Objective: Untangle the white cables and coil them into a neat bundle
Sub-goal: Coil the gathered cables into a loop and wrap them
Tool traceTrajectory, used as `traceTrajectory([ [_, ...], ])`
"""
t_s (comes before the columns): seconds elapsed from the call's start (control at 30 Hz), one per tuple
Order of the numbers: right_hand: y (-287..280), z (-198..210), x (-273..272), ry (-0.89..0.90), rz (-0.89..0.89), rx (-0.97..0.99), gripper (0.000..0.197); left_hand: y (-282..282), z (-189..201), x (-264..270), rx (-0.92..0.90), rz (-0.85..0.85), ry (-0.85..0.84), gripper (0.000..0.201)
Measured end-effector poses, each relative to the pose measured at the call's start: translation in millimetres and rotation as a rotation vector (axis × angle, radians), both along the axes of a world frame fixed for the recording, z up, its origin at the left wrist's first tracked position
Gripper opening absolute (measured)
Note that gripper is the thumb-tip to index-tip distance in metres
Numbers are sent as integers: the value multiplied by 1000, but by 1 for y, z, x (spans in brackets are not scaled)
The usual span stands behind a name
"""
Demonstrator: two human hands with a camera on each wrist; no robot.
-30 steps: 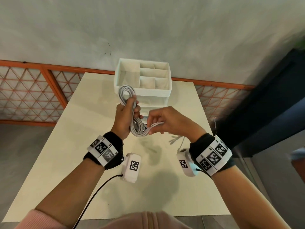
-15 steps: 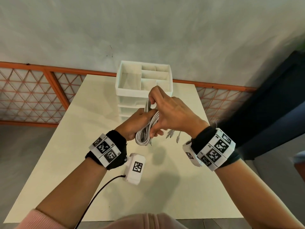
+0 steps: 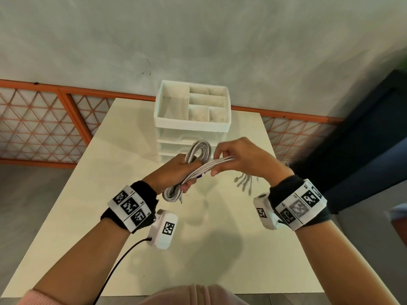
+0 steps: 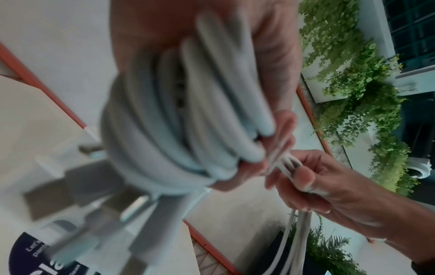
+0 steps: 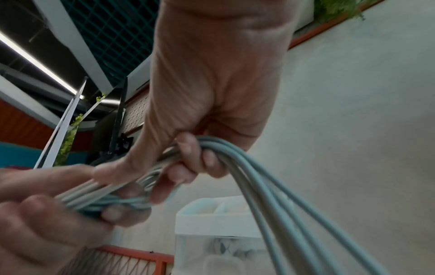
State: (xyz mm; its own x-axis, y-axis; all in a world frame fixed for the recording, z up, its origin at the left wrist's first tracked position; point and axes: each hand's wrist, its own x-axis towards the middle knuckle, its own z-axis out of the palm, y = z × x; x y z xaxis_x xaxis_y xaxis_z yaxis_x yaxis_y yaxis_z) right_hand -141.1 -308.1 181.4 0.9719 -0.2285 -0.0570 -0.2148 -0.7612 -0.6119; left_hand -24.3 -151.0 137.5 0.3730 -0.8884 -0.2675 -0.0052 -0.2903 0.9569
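A coil of white cables [image 3: 199,150] hangs above the table, gripped through its middle by my left hand [image 3: 176,170]. One loop sticks up past the fingers and another hangs below [image 3: 172,195]. In the left wrist view the coil [image 4: 179,115] fills the frame, with plug ends [image 4: 132,206] dangling blurred. My right hand [image 3: 233,157] pinches several cable strands [image 3: 218,162] that run from the coil to the right. Their free ends with connectors [image 3: 244,180] hang below that hand. In the right wrist view the strands [image 5: 266,186] pass through the curled fingers [image 5: 188,148].
A white drawer organizer [image 3: 192,106] with open compartments on top stands at the table's far edge, just beyond the hands. The cream table [image 3: 88,205] stretches toward me. An orange lattice railing [image 3: 39,124] runs behind it, and a dark panel [image 3: 363,128] stands at right.
My right hand came down from over the coil's top and drew the strands out to the right. The left hand tilted, and the coil's upper loop shows again.
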Motion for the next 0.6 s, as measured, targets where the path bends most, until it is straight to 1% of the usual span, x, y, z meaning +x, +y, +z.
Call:
traceTrajectory([
  [0.03,0,0,-1,63,19,44,35,0,-1,0,8,-6,-8,39],
  [0.07,2,0,-2,114,35,69,34,0,-2,0,15,-12,-16,37],
  [0.13,4,1,-3,168,45,95,33,1,-5,-2,27,-20,-28,32],
  [0.2,5,2,-3,155,39,116,31,0,-6,-3,36,-15,-43,32],
  [0.27,5,4,-1,97,44,91,32,-2,-4,-7,38,-7,-56,35],
  [0.33,4,8,1,53,54,100,31,-3,2,-11,14,-14,-30,44],
  [0.4,2,14,3,22,78,166,25,-2,7,-14,-19,-19,40,60],
  [0.47,2,19,5,-6,112,192,22,-2,5,-16,-21,-26,112,81],
  [0.5,4,21,7,-21,121,188,22,-3,2,-16,-3,-24,124,85],
  [0.53,6,22,10,-39,127,185,20,-5,-1,-17,22,-18,116,82],
  [0.57,8,21,13,-59,129,182,18,-7,-3,-18,47,-19,94,73],
  [0.6,10,21,16,-76,132,178,17,-8,-4,-18,72,-30,70,60],
])
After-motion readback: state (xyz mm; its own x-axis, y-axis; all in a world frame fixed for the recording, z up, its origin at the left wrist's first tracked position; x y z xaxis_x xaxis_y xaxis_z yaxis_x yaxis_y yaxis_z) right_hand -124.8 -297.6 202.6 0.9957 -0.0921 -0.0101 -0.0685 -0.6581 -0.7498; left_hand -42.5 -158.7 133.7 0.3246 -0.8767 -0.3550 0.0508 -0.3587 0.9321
